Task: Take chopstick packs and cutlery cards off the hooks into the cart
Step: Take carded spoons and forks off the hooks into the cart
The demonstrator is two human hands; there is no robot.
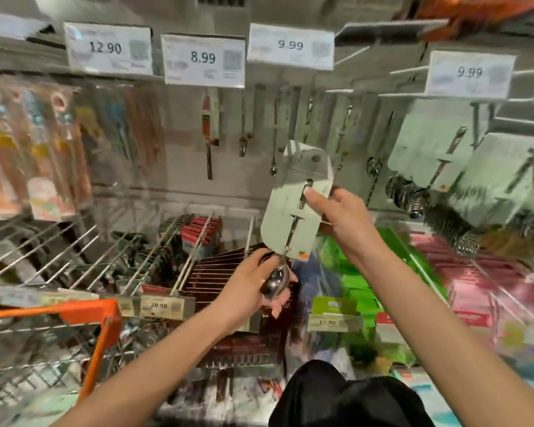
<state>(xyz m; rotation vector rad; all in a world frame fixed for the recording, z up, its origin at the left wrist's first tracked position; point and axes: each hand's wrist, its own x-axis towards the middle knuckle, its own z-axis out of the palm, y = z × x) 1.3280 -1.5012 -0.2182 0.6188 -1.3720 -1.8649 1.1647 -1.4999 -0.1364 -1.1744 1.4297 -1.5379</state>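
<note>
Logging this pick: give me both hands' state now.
Left hand: cupping the spoon bowl of the cutlery card.
Right hand: pinching the cutlery card's right edge, thumb on front.

A cutlery card (296, 204) is sitting between the two hands in front of the hook wall, the right hand (342, 214) gripping its right edge and the left hand (256, 285) cupping the spoon bowl (275, 282) below it. Chopstick packs (31, 149) are hanging at far left, more cutlery cards (426, 149) at right. The cart (84, 315) is standing at lower left, before the hooks.
</note>
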